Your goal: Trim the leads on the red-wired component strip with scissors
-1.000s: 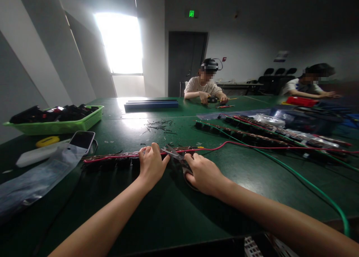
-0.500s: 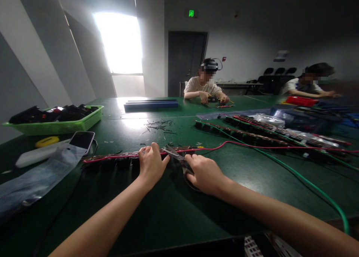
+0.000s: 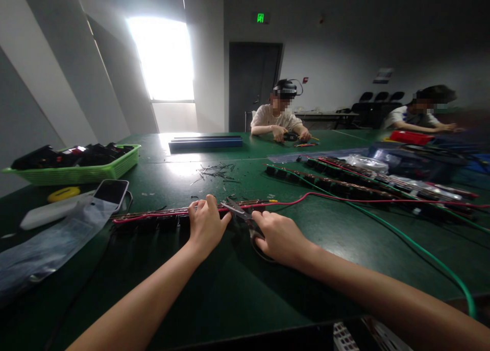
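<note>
Away from edges of the table point(image 3: 337, 238), scissors point(image 3: 245, 215).

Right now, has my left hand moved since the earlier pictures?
No, not visibly: your left hand shows no clear shift in any direction against the long blue piece lying farther back.

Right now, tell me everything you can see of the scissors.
The scissors have grey, metal-looking blades, parted, pointing away and leftward, tips near the red wire along the black strip, beside the left hand. A dark handle loop shows beneath the right hand, which grips the scissors and hides part of the handles. Whether the blades touch the wire cannot be told.
</note>
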The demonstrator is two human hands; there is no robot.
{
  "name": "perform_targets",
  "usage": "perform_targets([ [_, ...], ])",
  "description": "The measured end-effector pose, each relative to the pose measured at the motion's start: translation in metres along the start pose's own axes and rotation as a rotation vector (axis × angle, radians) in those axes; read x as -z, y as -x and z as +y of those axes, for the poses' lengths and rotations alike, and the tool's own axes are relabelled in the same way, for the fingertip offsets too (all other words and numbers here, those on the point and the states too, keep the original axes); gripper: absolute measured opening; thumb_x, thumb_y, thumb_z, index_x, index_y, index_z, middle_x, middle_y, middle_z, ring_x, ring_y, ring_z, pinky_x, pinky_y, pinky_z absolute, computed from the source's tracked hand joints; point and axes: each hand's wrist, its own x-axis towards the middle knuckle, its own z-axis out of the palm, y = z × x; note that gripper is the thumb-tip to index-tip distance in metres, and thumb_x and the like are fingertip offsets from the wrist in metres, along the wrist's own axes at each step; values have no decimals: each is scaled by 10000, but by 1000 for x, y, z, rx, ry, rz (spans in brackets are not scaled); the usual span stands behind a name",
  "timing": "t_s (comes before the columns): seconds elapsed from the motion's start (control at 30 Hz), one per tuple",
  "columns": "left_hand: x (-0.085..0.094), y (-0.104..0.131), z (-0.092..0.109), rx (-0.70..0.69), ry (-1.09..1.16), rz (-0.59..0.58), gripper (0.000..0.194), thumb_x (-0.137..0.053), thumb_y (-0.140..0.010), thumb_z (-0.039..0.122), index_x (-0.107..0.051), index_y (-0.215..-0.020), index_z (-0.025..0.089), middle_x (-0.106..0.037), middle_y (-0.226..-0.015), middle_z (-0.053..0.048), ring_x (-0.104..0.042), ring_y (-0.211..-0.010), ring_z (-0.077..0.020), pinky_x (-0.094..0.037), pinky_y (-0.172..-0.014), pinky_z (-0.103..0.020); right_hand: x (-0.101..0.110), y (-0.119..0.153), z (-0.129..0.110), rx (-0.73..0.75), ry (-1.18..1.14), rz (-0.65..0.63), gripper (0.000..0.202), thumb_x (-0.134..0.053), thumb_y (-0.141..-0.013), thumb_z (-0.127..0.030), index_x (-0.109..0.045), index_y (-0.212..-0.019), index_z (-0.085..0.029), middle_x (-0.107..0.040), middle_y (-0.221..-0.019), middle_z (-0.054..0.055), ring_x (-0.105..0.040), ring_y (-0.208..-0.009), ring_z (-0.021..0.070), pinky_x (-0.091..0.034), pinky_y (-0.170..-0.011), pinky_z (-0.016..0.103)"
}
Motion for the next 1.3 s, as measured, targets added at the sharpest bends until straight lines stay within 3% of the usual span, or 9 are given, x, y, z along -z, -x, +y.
perform_targets([
  [0.27,0,0,-2,-7,-30,-15,361,-609,-766,462,-389,-888,204,-623,-801,-48,-576,-916,-271,-291,-927,-422,-2,-2,8,-49,34,-30,246,-450,-858,-297,-492,-1074,-186,-690,-834,69,-652,-744,243,-358,-572,262],
  [0.53,1,0,-2,-1,-2,-25,351,-619,-752,441,-398,-883,203,-626,-789,-45,-578,-917,-268,-288,-936,-427,-1,-4,3,-98,55,-67,284,-471,-865,-298,-485,-1117,-169,-701,-879,106,-662,-786,233,-381,-640,251],
  [1.3,6,-1,3,43,-15,-28,281,-603,-740,393,-439,-876,210,-596,-888,-46,-520,-963,-255,-257,-959,-425,-6,-2,6,-71,88,-11,242,-479,-839,-314,-497,-1053,-203,-699,-807,71,-665,-714,251,-342,-535,256],
])
